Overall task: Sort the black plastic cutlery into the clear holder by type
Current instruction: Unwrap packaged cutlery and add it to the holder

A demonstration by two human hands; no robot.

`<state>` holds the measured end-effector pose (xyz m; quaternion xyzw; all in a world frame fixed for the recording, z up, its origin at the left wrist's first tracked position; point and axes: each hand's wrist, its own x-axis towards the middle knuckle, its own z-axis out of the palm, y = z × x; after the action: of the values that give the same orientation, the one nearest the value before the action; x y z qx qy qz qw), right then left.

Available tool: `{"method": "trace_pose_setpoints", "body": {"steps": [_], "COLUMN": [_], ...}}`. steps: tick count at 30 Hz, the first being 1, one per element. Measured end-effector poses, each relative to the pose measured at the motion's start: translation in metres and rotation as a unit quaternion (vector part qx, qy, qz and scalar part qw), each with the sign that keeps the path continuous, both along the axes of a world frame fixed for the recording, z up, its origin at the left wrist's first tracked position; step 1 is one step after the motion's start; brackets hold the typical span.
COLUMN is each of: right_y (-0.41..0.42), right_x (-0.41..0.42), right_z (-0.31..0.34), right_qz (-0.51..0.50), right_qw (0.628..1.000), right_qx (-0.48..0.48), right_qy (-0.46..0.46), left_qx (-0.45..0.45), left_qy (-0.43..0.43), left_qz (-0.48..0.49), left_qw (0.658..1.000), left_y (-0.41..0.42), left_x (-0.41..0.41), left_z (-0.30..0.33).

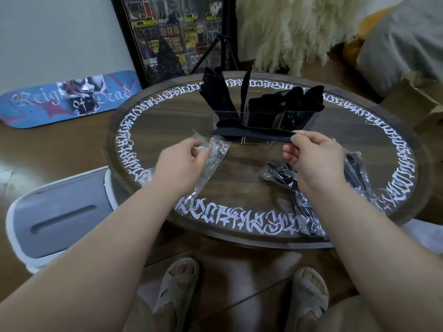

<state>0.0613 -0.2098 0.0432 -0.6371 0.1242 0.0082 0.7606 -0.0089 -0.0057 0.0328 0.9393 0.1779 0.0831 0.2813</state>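
A clear holder (pixel 297 116) with three compartments stands at the far middle of the round table (pixel 239 188); black forks, knives and spoons stick up out of it. My right hand (pixel 314 159) pinches a small bundle of black cutlery (pixel 251 134) by its handle ends, held level just in front of the holder. An empty clear plastic wrapper (pixel 212 161) hangs down toward the table from my left hand (pixel 182 161), which grips it. Several wrapped cutlery packs (pixel 354 173) lie on the table to the right, partly under my right forearm.
A grey and white bin (pixel 60 219) stands on the floor to the left of the table. A skateboard deck (pixel 72 99) and a framed picture lean on the wall behind. A tripod and a cardboard box (pixel 412 101) stand beyond the table.
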Motion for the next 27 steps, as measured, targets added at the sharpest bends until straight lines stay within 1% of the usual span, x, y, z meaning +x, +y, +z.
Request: {"method": "trace_pose_setpoints", "body": {"steps": [2,3,6,9,11,14,18,20,21,22,23,25,26,27], "right_y": [0.002,0.003,0.003,0.002,0.001,0.001,-0.002,-0.003,-0.003,-0.002,-0.001,0.0,0.001,0.002], "right_x": [-0.003,-0.005,-0.01,-0.013,-0.014,-0.018,-0.019,-0.017,-0.016,-0.016,-0.015,-0.015,-0.015,-0.016], "right_z": [0.001,0.002,0.002,0.001,-0.001,-0.005,-0.009,-0.01,-0.01,-0.009,-0.007,0.001,0.005,0.008], "right_qz": [0.015,0.025,0.08,0.159,0.211,0.283,0.338,0.347,0.337,0.316,0.289,0.241,0.228,0.224], "right_qw": [0.999,0.998,0.994,0.984,0.973,0.944,0.89,0.85,0.838,0.838,0.85,0.891,0.906,0.912], "right_qx": [0.03,0.044,0.052,-0.005,-0.066,-0.162,-0.304,-0.395,-0.426,-0.439,-0.43,-0.356,-0.318,-0.291], "right_qy": [0.015,0.025,0.06,0.077,0.07,0.053,0.021,-0.021,-0.047,-0.074,-0.099,-0.145,-0.163,-0.18], "left_qx": [-0.07,-0.119,-0.283,-0.368,-0.397,-0.409,-0.355,-0.316,-0.303,-0.289,-0.269,-0.236,-0.234,-0.24], "left_qy": [-0.003,-0.007,-0.031,-0.08,-0.105,-0.123,-0.119,-0.112,-0.111,-0.108,-0.103,-0.094,-0.094,-0.093], "left_qz": [-0.008,-0.005,0.012,0.036,0.055,0.062,0.031,0.012,0.001,-0.012,-0.028,-0.065,-0.088,-0.114], "left_qw": [0.997,0.993,0.958,0.925,0.91,0.902,0.927,0.942,0.946,0.951,0.957,0.965,0.964,0.96], "left_y": [-0.013,-0.017,-0.029,-0.035,-0.037,-0.04,-0.042,-0.043,-0.045,-0.047,-0.05,-0.055,-0.057,-0.059], "left_x": [0.003,0.006,0.011,0.017,0.019,0.022,0.024,0.025,0.024,0.024,0.024,0.021,0.02,0.019], "left_z": [0.003,0.004,0.007,0.009,0.012,0.013,0.01,0.008,0.008,0.007,0.008,0.009,0.01,0.009]}}
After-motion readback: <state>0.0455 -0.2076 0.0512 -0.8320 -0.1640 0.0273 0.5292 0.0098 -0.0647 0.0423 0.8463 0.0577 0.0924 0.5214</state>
